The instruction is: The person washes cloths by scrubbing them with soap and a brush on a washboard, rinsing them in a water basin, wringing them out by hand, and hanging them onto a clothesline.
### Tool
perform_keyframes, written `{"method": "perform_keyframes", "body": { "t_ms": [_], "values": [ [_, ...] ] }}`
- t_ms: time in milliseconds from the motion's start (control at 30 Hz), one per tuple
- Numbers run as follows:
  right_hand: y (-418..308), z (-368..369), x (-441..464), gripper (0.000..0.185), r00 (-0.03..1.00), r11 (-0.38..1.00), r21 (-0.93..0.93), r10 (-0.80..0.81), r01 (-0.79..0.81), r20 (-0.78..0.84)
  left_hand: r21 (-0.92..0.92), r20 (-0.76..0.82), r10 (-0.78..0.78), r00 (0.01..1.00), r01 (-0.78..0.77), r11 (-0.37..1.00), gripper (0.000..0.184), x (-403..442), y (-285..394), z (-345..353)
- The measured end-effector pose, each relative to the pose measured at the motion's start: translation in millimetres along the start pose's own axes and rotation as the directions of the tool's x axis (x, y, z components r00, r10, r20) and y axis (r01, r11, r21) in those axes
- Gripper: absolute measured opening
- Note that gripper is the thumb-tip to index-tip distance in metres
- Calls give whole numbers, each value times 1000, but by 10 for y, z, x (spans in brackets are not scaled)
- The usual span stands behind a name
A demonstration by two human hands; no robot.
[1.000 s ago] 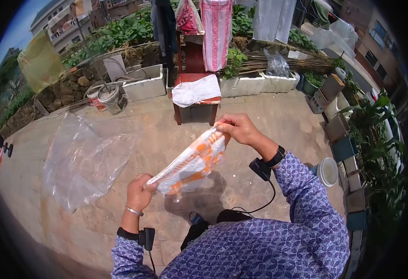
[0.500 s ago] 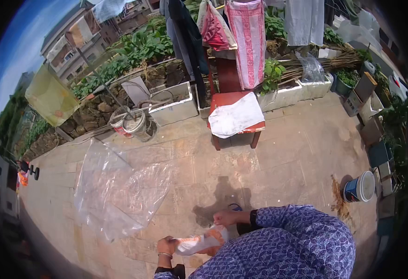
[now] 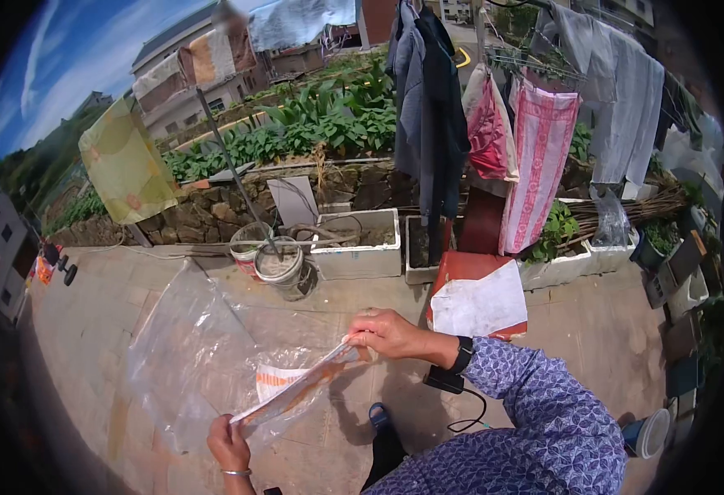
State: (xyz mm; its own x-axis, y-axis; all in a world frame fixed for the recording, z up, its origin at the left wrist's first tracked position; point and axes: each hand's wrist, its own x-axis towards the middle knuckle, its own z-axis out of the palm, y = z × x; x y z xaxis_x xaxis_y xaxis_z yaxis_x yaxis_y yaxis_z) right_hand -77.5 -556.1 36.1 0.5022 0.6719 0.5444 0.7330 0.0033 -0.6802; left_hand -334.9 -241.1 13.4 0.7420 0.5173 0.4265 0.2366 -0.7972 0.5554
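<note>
A thin white cloth [image 3: 300, 386] with orange markings is stretched at a slant in front of me. My left hand [image 3: 228, 445], with a bracelet at the wrist, is closed on its lower left end. Higher up, my right hand [image 3: 391, 332] grips the opposite end in closed fingers, a black watch on that wrist. One flap of the cloth hangs behind the taut edge. Below and beyond it, a clear plastic sheet [image 3: 180, 355] lies spread on the paved ground.
A red chair [image 3: 469, 266] with a white cloth [image 3: 477, 301] on its seat stands ahead to the right. Above it hang a pink-and-white towel [image 3: 539, 165] and dark clothes [image 3: 440, 124]. Buckets [image 3: 288, 272] and a planter box [image 3: 358, 257] line the stone wall. Another bucket [image 3: 651, 433] is at right.
Both hands have moved forward and farther apart, pulling the cloth from a bunched shape into a long taut edge. The view has tilted up and swung left.
</note>
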Motion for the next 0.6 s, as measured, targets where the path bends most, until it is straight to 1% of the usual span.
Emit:
{"method": "perform_keyframes", "body": {
  "t_ms": [33,67,133,200,233,267,333,400,433,467,500,533,567,600],
  "values": [
    [38,-219,213,12,999,998,-69,0,-3,-36,54,22,159,987,-160,986,8,312,28,75],
    [21,-441,415,11,997,990,-139,0,-12,-81,43,35,186,982,-187,981,8,654,88,145],
    [-98,-838,772,9,962,983,50,181,-175,-205,28,20,465,885,-466,885,15,1312,312,335],
    [-117,-1221,1058,10,934,990,19,136,-137,-330,45,16,545,838,-546,837,18,1976,682,457],
    [-172,-1429,1158,10,907,961,204,248,-186,-339,27,-41,569,821,-568,822,19,2278,942,496],
    [-226,-1641,1245,10,874,896,386,357,-220,-330,10,-97,588,803,-590,807,19,2562,1208,536],
    [-232,-2023,1378,9,846,928,370,237,-52,-477,-42,-217,637,740,-659,751,18,3099,1636,666],
    [-270,-2387,1480,11,796,951,302,132,67,-591,-359,-243,475,846,-533,766,13,3529,2007,844],
    [-283,-2573,1515,12,772,965,243,81,97,-631,-586,-122,382,916,-377,717,12,3733,2176,881],
    [-291,-2749,1536,14,747,975,181,26,127,-664,-760,23,307,951,-183,623,12,3914,2349,897],
    [-283,-2920,1565,14,730,983,101,-46,156,-682,-767,21,311,950,-184,614,12,4045,2573,920],
    [-276,-3087,1584,15,712,983,20,-120,185,-692,-798,35,346,938,-182,574,13,4143,2823,943],
    [-278,-3244,1581,16,692,979,-97,-195,178,-695,-826,46,383,923,-180,534,14,4233,3022,1006],
    [-275,-3364,1587,16,691,977,-109,-207,184,-693,-830,35,387,921,-189,525,14,4337,3157,1104]
  ]
}}
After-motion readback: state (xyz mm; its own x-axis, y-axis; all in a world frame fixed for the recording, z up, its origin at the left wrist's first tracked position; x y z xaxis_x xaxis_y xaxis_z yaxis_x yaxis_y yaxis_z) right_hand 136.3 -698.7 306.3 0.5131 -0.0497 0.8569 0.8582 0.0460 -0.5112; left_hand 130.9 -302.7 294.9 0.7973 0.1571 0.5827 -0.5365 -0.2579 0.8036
